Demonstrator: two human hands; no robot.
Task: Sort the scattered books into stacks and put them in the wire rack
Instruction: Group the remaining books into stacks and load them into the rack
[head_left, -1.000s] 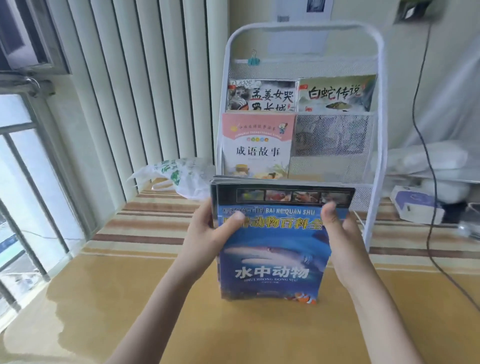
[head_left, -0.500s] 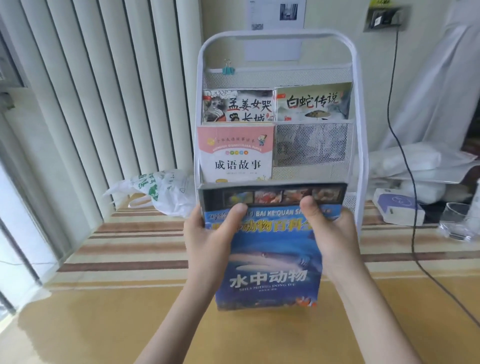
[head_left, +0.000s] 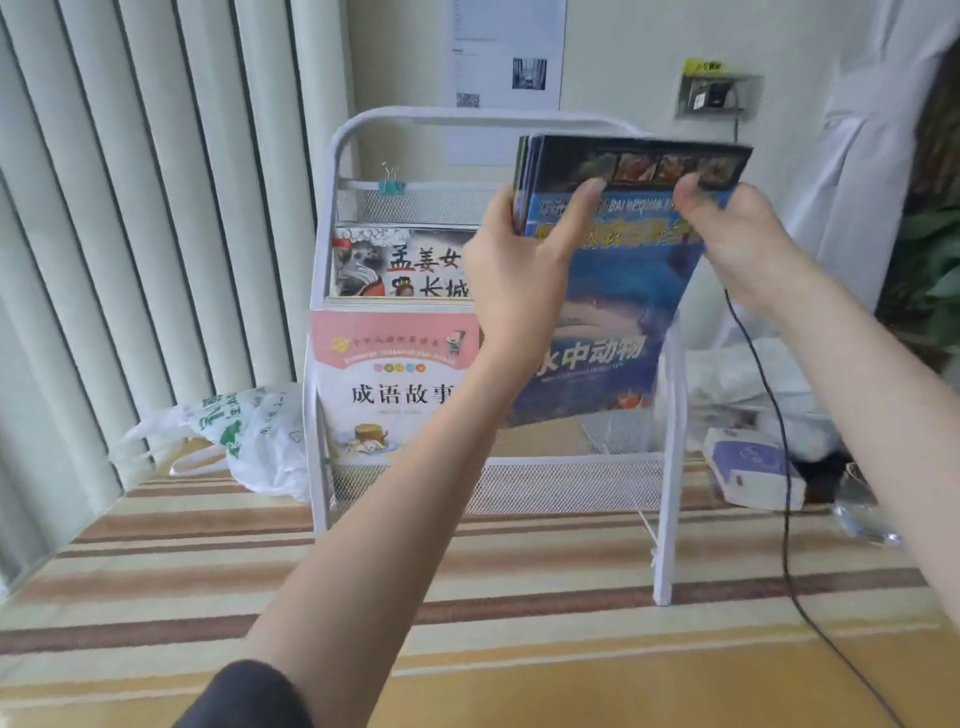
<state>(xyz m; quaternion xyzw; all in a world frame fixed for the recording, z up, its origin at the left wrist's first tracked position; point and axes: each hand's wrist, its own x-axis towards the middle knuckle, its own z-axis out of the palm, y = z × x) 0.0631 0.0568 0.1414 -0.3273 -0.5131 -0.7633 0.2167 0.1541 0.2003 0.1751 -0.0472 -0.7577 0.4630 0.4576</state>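
Striped mat (head_left: 208, 551); fingers (head_left: 587, 195) gripping books (head_left: 618, 291)

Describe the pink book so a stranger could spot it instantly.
Find the white wire rack against the wall. In its middle tier, left side, stands the pink book: pink band above a white cover, unlike the grey-illustrated book above it.

Head-worn wide-angle camera looks forward and slightly down, close on the wire rack (head_left: 332, 291) at frame centre.

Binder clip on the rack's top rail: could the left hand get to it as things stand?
Probably not yet: the way to the binder clip looks open, but the left hand is gripping the blue book stack with the right hand.
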